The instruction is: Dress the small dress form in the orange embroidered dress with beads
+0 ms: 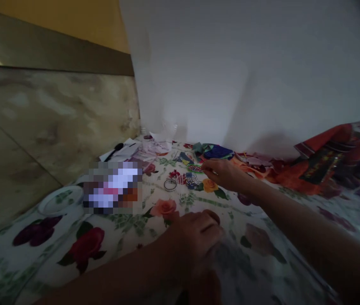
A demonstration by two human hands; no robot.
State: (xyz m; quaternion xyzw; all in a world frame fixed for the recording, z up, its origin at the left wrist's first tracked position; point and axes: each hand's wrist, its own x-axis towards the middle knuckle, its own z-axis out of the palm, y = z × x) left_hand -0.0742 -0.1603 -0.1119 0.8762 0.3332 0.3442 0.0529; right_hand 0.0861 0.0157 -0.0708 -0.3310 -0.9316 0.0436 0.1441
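Note:
My right hand (220, 173) reaches over the flowered cloth, its fingers drawn together in a pinch. Close to those fingertips is a small green-edged oval piece with red dots (194, 168); whether they touch it is unclear. Beside it lie a dark patterned scrap (193, 181), a red-and-white piece (180, 178) and a thin dark ring (170, 184). Lower and nearer to me, my left hand (195, 233) is closed with curled fingers. Something see-through and blurred (230, 258) shows by its fingers, and what they grip is hidden.
On the left are a pixelated bright object (113, 188) and a white ring-shaped item (60, 201). White papers (129, 149) with a black-headed tool lie by the wall. Blue and green fabric (216, 151), orange cloth (262, 168) and a small red garment (341, 144) line the back right.

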